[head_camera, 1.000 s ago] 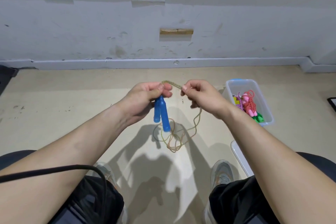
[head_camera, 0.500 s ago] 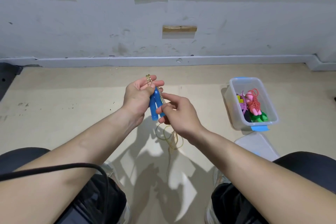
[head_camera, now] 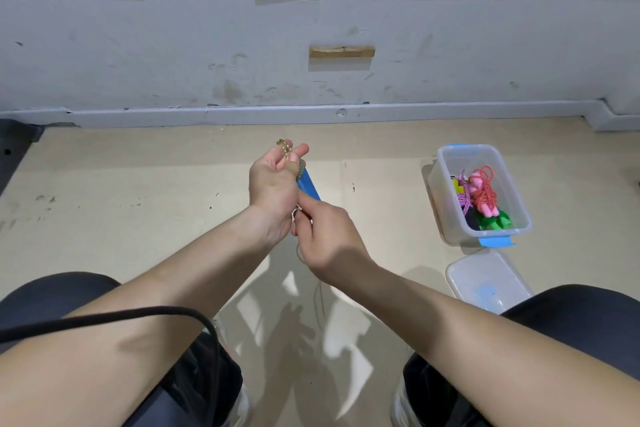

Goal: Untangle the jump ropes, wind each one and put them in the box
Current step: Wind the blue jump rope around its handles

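Head view: the left hand (head_camera: 273,187) is raised over the floor (head_camera: 138,184), its fingers curled around the two blue handles (head_camera: 309,188) of a jump rope. A loop of the yellowish rope (head_camera: 284,146) protrudes above the fingers. The right hand (head_camera: 329,239) sits just below, touching the left, with its fingertips pinching the rope near the handle ends. The clear box (head_camera: 440,191) stands to the right, well apart. It contains wound pink (head_camera: 483,189), purple (head_camera: 464,198) and green (head_camera: 493,220) ropes. Its lid (head_camera: 485,281) lies beside it.
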A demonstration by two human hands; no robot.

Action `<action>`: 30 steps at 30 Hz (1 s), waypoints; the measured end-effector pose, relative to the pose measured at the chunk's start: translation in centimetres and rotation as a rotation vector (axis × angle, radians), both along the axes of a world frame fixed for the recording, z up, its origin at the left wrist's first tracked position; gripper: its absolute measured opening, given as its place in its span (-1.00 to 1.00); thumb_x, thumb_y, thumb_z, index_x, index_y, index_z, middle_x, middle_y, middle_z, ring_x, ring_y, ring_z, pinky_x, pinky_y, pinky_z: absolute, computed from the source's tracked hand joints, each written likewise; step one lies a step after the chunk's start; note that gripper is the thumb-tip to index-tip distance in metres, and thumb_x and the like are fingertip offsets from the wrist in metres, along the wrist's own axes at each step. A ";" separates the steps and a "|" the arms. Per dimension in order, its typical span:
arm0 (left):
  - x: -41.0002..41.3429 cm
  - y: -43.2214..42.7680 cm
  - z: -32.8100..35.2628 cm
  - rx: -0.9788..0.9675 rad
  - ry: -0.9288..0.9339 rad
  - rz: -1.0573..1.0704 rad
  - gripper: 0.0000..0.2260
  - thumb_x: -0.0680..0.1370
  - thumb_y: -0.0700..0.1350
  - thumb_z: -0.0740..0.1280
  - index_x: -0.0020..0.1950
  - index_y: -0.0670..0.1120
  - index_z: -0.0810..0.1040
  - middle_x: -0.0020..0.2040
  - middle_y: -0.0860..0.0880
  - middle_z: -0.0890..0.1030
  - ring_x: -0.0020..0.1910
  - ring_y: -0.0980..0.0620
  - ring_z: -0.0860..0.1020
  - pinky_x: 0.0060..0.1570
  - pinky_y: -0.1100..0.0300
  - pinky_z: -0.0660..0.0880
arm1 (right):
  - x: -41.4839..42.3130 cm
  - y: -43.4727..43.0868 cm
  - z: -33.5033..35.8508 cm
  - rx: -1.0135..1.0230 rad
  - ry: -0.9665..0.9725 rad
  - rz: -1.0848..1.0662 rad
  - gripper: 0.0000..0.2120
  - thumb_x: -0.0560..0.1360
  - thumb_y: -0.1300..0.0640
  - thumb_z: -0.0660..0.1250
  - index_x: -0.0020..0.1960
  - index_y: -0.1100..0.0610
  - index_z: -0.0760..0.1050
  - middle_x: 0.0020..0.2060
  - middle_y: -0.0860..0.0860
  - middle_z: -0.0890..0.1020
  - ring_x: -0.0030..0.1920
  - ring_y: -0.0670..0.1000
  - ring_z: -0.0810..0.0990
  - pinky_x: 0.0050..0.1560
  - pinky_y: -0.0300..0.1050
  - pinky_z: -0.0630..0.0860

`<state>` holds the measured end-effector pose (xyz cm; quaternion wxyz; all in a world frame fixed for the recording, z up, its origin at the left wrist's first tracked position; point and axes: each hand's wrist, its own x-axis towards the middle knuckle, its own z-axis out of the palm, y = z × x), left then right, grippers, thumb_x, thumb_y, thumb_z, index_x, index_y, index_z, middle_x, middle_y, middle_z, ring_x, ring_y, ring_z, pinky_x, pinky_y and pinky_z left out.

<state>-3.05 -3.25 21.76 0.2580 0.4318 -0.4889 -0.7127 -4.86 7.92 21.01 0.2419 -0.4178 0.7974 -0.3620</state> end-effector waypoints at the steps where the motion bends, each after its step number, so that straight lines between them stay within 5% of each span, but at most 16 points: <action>1: -0.1 -0.2 -0.1 0.002 -0.022 -0.010 -0.77 0.70 -0.18 0.18 0.33 -0.13 0.48 0.12 0.09 0.68 0.14 0.05 0.58 0.33 0.10 0.48 | -0.2 0.0 0.1 0.044 0.075 0.030 -0.82 0.54 0.14 0.03 0.01 -0.03 0.38 -0.27 0.00 0.50 -0.25 0.16 0.48 -0.23 0.09 0.49; 5: -0.1 -0.8 -0.2 0.027 -0.059 -0.064 -0.98 0.65 -0.17 0.30 0.03 -0.07 0.49 0.05 0.08 0.68 0.12 -0.01 0.58 0.28 0.10 0.50 | -0.9 0.0 0.5 0.186 0.250 0.111 -0.64 0.54 0.24 0.09 0.30 0.01 0.34 -0.16 -0.01 0.43 -0.17 0.18 0.47 -0.20 0.02 0.44; 8: 0.1 -0.7 -0.1 -0.003 -0.049 -0.101 -0.79 0.58 -0.32 0.37 0.15 -0.12 0.46 0.09 0.02 0.67 0.05 0.07 0.60 0.15 0.23 0.50 | -0.6 0.0 0.3 0.229 0.314 0.154 -0.62 0.55 0.24 0.12 0.36 0.11 0.31 -0.10 0.00 0.39 -0.14 0.17 0.43 -0.19 0.02 0.41; 12: -0.1 -1.9 0.5 0.024 -0.009 -0.039 -0.70 0.58 -0.37 0.32 0.30 -0.23 0.43 0.12 -0.03 0.68 0.05 0.00 0.61 0.21 0.11 0.54 | 0.8 0.3 -0.5 0.016 0.167 0.081 -0.54 0.65 0.15 0.10 0.54 0.18 0.22 0.02 0.08 0.50 -0.01 0.13 0.48 -0.01 0.03 0.41; 15: -0.1 -3.0 1.4 0.118 0.077 0.003 -0.70 0.60 -0.38 0.28 0.33 -0.29 0.40 0.17 -0.12 0.66 0.05 -0.09 0.64 0.12 0.04 0.60 | 0.8 0.6 -1.2 -0.074 -0.174 -0.033 -0.75 0.67 0.02 0.11 0.20 0.06 0.49 -0.23 -0.03 0.61 -0.19 0.03 0.55 -0.07 0.01 0.47; 19: 0.7 -3.7 3.2 0.260 0.195 -0.165 -0.71 0.63 -0.34 0.23 0.35 -0.35 0.45 0.19 -0.16 0.65 0.14 -0.12 0.66 0.08 0.03 0.63 | -2.3 0.4 -1.2 0.050 -0.461 -0.087 -0.70 0.66 -0.01 0.23 -0.18 0.06 0.57 -0.46 -0.06 0.43 -0.43 -0.04 0.39 -0.28 -0.07 0.40; 23: 1.8 -4.0 3.9 0.233 0.180 -0.429 -0.74 0.62 -0.35 0.22 0.29 -0.32 0.50 0.09 -0.10 0.68 0.19 -0.15 0.64 0.18 -0.12 0.58 | -6.4 1.0 -0.2 0.006 -0.532 -0.218 -0.78 0.58 0.09 0.36 -0.23 0.09 0.60 -0.39 -0.01 0.37 -0.42 -0.07 0.29 -0.33 -0.16 0.28; 30: 2.4 -3.0 3.5 0.089 0.052 -0.741 -0.61 0.47 -0.33 0.29 0.30 -0.18 0.52 -0.12 0.03 0.62 0.00 -0.11 0.66 0.07 -0.04 0.58 | -8.2 1.2 1.7 -0.101 -0.758 -0.328 -0.89 0.53 0.23 0.35 -0.15 0.14 0.62 -0.45 -0.08 0.35 -0.45 -0.05 0.25 -0.35 -0.15 0.23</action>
